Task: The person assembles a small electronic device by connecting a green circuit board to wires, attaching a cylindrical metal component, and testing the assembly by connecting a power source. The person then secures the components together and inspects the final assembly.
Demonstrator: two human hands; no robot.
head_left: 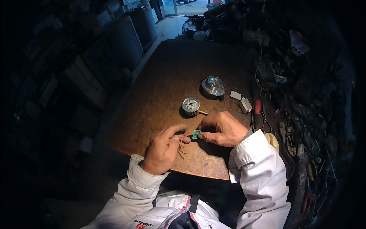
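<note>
A small green circuit board is pinched between the thumb and fingers of my right hand, just above the table's near part. To its left, my left hand has its fingers curled around thin pinkish wires, whose loose ends hang below the fingertips. Whether these wires join the board, I cannot make out. Beyond my hands stands a round finned metal LED lamp module with small LEDs on its top face. A short pale cable lies beside it. Farther back rests a round silver lamp housing.
Right of the housing lie a flat white cover and an opened small white box. A red-handled screwdriver lies at the right of the brown wooden table. Cables, tools and parts crowd the right side. Cabinets line the dark left side.
</note>
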